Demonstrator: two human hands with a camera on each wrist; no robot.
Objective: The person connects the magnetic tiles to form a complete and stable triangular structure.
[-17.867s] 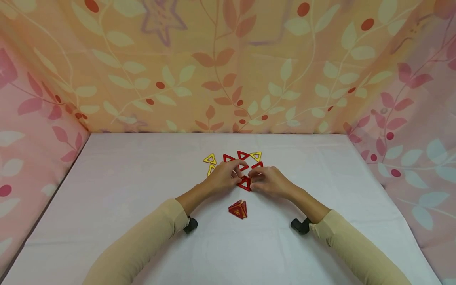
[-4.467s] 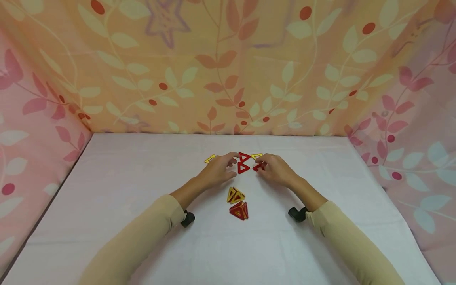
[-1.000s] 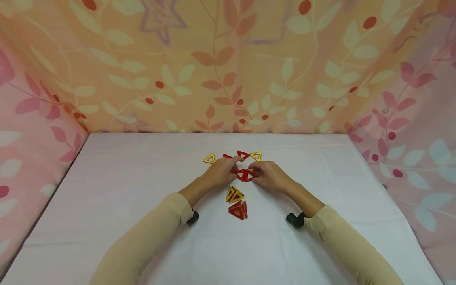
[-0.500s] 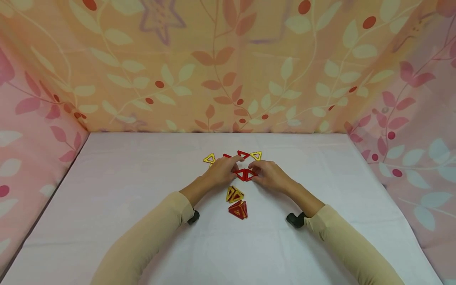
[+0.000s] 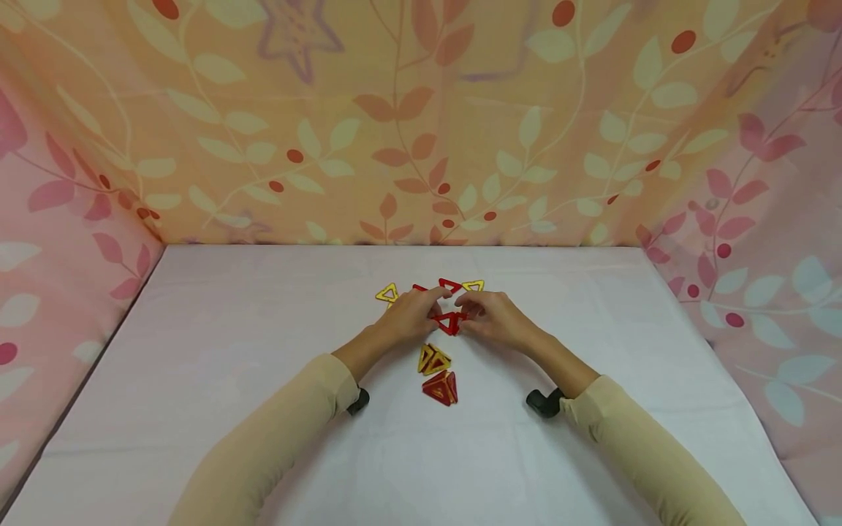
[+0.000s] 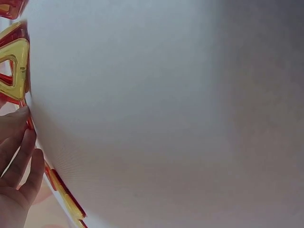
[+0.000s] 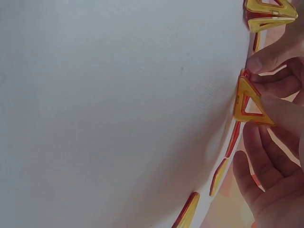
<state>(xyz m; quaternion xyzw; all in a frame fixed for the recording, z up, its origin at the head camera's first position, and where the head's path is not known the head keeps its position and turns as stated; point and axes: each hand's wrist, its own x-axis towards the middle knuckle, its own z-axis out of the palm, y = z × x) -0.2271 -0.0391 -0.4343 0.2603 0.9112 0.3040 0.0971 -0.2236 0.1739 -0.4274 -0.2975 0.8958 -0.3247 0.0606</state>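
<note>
Two red triangular magnetic tiles meet edge to edge between the hands in the head view. My left hand (image 5: 413, 315) pinches the left tile (image 5: 445, 322), which lies low on the table. Between thumb and fingers, my right hand (image 5: 496, 318) holds the right tile (image 7: 243, 111), tilted up from the table; its outer face looks yellow in the right wrist view. Nearer the body stand two small pyramids of such tiles, a yellow one (image 5: 435, 360) and a red one (image 5: 439, 389) in front of it.
Past the hands lie loose tiles: a yellow triangle (image 5: 388, 293) at left, a red triangle (image 5: 449, 285) in the middle and another yellow triangle (image 5: 473, 285) at right. The left hand partly covers more. A patterned curtain (image 5: 421, 146) rises behind the white table (image 5: 230, 329).
Over the last half second, my right hand tips the right tile up and shifts slightly left; the left hand stays. The yellow pyramid has appeared since the oldest frame.
</note>
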